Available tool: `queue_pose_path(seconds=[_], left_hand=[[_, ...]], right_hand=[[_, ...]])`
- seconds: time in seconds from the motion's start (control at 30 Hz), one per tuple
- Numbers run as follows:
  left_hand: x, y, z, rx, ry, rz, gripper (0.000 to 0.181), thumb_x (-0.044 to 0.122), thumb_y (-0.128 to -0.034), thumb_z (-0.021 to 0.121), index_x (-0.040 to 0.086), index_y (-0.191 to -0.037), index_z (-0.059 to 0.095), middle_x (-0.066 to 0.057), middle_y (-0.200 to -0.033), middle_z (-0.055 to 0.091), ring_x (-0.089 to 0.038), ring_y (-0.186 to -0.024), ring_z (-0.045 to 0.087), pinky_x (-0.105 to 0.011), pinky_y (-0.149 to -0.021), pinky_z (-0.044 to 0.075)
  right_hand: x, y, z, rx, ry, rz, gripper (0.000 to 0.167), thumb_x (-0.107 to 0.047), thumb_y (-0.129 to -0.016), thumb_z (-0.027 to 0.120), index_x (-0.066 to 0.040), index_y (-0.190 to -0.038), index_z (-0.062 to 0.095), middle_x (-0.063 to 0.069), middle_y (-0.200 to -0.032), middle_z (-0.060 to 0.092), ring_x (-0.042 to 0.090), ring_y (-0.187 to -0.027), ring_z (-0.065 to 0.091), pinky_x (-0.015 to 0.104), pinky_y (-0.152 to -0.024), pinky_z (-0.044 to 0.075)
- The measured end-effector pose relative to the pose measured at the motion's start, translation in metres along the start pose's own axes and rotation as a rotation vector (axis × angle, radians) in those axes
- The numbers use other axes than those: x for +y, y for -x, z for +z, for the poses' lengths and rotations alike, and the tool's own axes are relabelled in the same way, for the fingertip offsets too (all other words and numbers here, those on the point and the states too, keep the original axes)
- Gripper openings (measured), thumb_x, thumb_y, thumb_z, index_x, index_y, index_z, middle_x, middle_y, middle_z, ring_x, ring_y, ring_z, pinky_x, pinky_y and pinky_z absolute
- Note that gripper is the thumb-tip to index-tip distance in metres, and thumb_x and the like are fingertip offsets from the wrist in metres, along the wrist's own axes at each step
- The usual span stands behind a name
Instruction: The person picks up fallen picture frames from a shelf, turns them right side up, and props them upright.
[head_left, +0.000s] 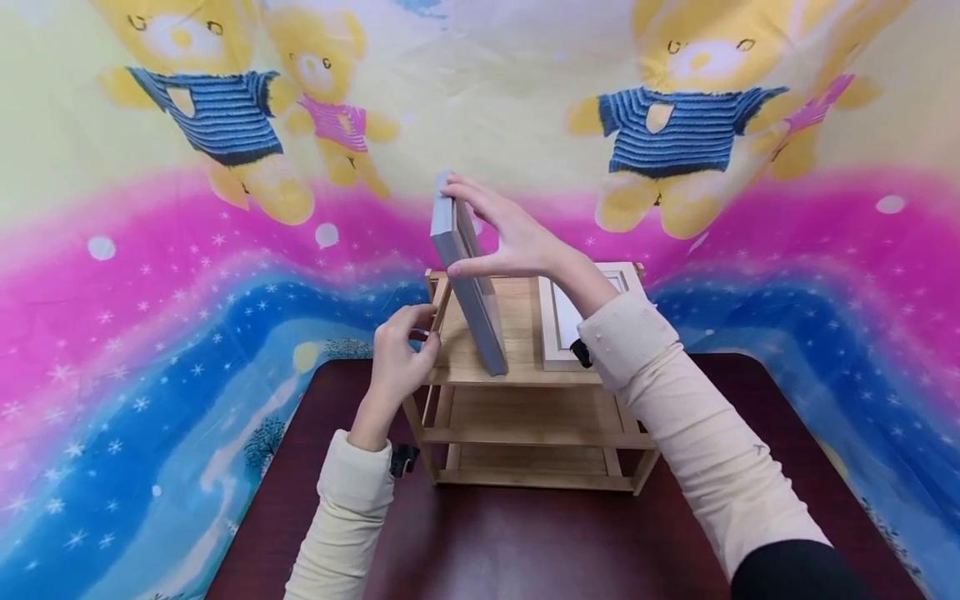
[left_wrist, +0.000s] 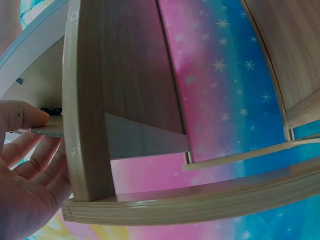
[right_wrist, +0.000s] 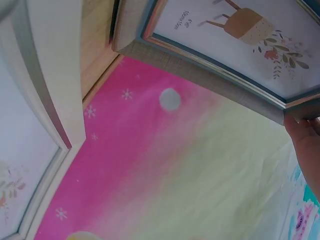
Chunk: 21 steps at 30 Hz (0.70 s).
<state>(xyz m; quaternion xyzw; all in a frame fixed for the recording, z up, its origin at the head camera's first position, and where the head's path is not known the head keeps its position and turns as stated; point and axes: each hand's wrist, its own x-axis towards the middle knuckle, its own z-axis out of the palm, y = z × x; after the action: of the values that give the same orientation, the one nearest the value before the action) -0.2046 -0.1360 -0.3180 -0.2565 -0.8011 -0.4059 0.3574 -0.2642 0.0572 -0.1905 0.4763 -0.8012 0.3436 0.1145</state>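
Note:
My right hand (head_left: 517, 237) grips the upper part of a grey picture frame (head_left: 480, 312), thumb on the near edge and fingers over the top. The frame is tilted, its lower end at the top shelf of a wooden rack (head_left: 517, 333). In the right wrist view, the frame's front shows a print with a vase and flowers. My left hand (head_left: 405, 346) is at the rack's left side rail. In the left wrist view, its thumb and fingers pinch a thin flat stand leg (left_wrist: 47, 131) below a black hinge on the frame's back; the rail partly hides it.
A cream picture frame (head_left: 551, 321) stands on the top shelf's right side. Lower shelves (head_left: 525, 417) sit beneath. The rack stands on a dark red table (head_left: 495, 542), with a bear-patterned cloth (head_left: 480, 108) behind and around it.

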Motion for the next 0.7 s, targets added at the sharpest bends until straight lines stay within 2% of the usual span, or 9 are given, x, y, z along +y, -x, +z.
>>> queue_pose_path(seconds=[0.23,0.7], left_hand=[[-0.0031,0.0039,0.0009,-0.008,0.036,-0.019,0.027,-0.011,-0.0734,0.059,-0.007,-0.100,0.062,-0.017,-0.085,0.062,-0.027,-0.074,0.062,-0.037,-0.059,0.053],[-0.0081,0.0035,-0.0047,-0.055,0.020,-0.024,0.032,-0.012,-0.0767,0.061,-0.005,-0.108,0.061,-0.018,-0.092,0.064,-0.027,-0.080,0.063,-0.035,-0.065,0.053]], right_hand=[[-0.0029,-0.0066,-0.0024,-0.096,0.086,0.023,0.085,-0.036,-0.072,0.072,-0.012,-0.142,0.030,0.006,-0.151,0.016,0.015,-0.135,0.018,0.042,-0.104,0.026],[-0.0028,-0.0106,-0.0020,-0.149,0.144,0.008,0.086,-0.040,-0.073,0.071,-0.013,-0.142,0.029,0.005,-0.151,0.013,0.014,-0.136,0.011,0.044,-0.105,0.021]])
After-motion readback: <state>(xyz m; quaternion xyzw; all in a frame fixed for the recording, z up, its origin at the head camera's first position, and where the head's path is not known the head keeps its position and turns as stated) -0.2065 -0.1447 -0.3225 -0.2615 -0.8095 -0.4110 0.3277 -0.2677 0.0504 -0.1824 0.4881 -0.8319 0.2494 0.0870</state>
